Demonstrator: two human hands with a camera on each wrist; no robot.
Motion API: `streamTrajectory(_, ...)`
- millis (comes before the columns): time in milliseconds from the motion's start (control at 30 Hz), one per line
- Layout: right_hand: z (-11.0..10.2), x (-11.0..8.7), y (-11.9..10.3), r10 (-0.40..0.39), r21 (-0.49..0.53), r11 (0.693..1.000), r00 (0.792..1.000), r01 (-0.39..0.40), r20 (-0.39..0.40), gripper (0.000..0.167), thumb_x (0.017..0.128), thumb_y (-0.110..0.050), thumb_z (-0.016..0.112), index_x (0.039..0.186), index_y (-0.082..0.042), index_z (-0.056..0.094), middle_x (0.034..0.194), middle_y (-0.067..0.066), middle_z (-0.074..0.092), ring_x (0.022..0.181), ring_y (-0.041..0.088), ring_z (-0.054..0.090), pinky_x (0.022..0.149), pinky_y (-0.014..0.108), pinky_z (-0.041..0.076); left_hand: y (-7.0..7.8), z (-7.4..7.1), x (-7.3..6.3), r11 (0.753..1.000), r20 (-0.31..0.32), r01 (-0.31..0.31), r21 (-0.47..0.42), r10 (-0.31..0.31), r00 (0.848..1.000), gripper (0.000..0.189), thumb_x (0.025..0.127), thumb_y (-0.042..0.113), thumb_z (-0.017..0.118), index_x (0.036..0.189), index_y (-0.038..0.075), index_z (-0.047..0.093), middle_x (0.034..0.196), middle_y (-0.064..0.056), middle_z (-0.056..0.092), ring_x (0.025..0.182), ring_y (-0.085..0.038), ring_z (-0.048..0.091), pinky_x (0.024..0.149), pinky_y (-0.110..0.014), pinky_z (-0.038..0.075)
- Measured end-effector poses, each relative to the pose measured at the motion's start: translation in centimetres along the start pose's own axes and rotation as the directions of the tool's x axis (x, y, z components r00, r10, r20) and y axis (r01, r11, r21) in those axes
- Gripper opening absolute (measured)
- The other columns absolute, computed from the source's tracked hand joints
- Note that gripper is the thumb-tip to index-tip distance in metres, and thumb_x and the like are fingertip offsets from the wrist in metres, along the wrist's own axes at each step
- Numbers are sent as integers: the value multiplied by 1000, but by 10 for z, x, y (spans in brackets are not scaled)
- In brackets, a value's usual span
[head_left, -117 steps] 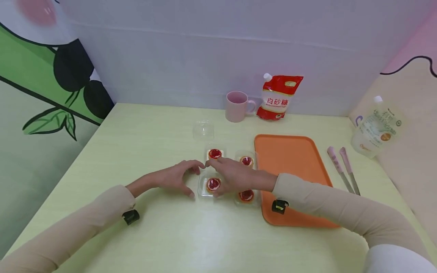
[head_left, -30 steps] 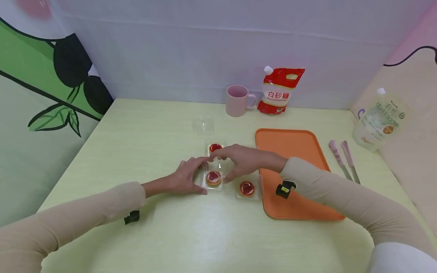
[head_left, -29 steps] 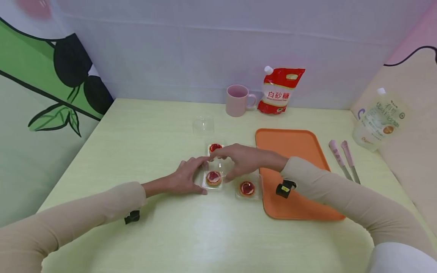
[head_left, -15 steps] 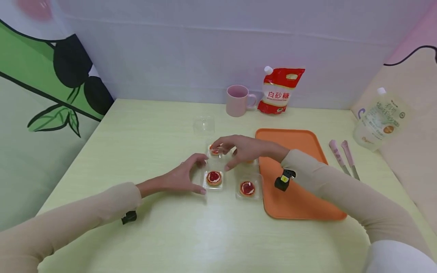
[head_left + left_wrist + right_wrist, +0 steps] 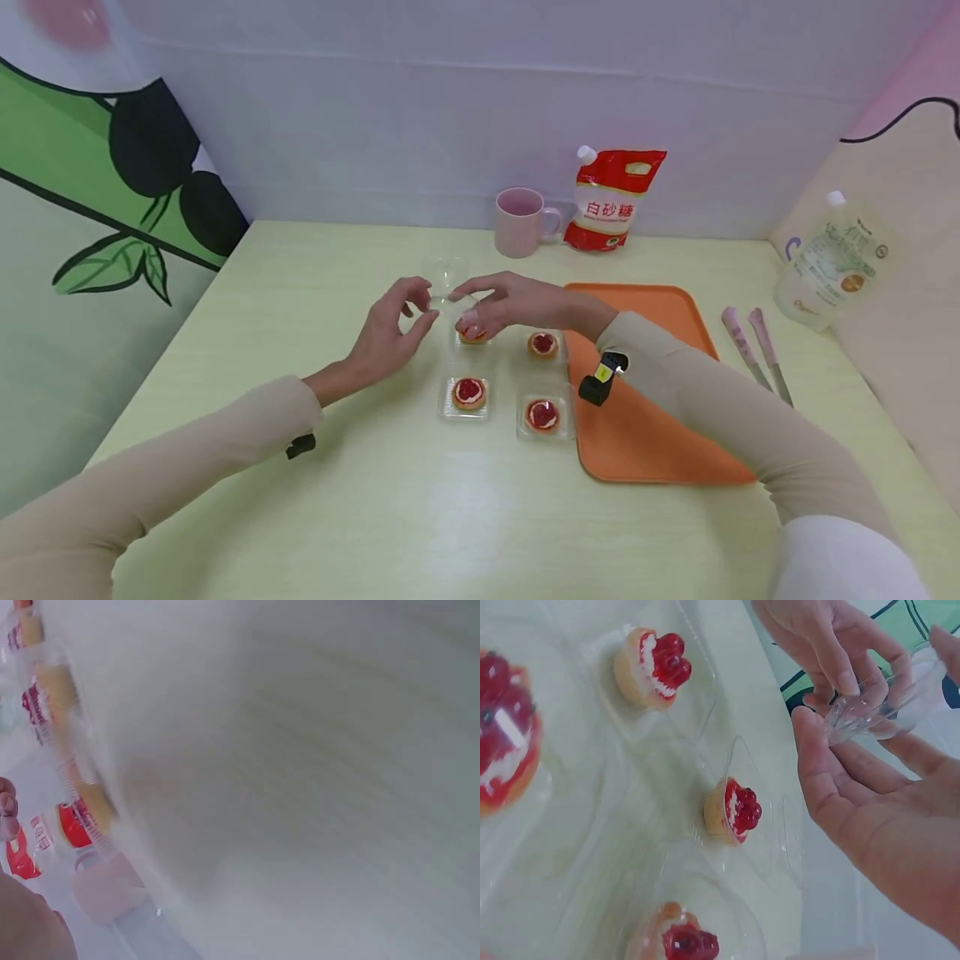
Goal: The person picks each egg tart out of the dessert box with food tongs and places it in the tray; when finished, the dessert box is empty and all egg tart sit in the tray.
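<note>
clear lid (image 5: 447, 302) held between both hands, above far-left tart (image 5: 472, 332) | right hand (image 5: 504, 302) pinches lid | left hand (image 5: 390, 332) fingertips pinch its left edge

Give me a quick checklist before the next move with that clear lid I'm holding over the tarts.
1. Clear lid gripped: ok, right hand pinches it and left hand touches it.
2. Near-left tart uncovered: ok.
3. Far-left tart in full view: not ok, right hand partly hides it.
4. Orange tray bare: ok.
5. Other tarts still lidded: cannot tell.
6. Left wrist view usable: not ok, blurred.
</note>
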State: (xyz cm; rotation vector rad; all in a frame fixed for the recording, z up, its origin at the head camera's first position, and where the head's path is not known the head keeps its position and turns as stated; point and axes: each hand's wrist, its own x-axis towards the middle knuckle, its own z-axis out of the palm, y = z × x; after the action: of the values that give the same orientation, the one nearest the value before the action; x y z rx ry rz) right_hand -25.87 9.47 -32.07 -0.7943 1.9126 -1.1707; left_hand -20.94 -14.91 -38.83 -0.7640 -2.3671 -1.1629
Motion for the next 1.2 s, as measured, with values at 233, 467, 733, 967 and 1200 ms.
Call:
streamTrajectory(233,-6,14,-6,48,193,980,999,-43,-17,50,106,-29,45,152,-9,37,137,19,61,118,30,66,101,40,51,-1,-1,12,1000,-84,0,-23,-2,996,29,94,-3,61,123,-1,57,87,-15,72,78,-24,65,75,-25,49)
streamTrajectory(467,-10,23,-8,72,309,950,994,-43,-82,52,107,-27,43,156,-21,28,147,26,50,123,34,63,103,42,50,-9,-12,15,984,-26,179,-11,-179,983,41,93,-1,61,134,2,53,85,-15,73,74,-23,63,71,-21,47)
streamTrajectory(733,-9,45,-4,39,292,956,972,32,-232,59,101,0,49,155,-19,33,129,30,60,104,31,72,97,45,52,-21,-26,14,949,37,314,-31,-312,949,54,93,-1,57,145,10,44,81,-17,71,69,-24,65,66,-17,47)
streamTrajectory(967,-2,72,-8,36,167,986,948,19,-317,55,98,3,54,149,-15,42,100,26,66,74,20,71,91,49,54,-31,-43,10,918,77,392,-53,-388,919,54,97,5,55,149,15,42,78,-17,68,67,-12,63,66,-21,49)
streamTrajectory(1200,5,94,-11,51,24,999,956,-46,-290,47,97,0,59,142,-6,49,100,28,69,67,17,67,67,27,58,-44,-57,3,870,147,492,35,-491,859,52,98,8,58,148,9,43,77,-12,69,69,-12,64,64,-24,48)
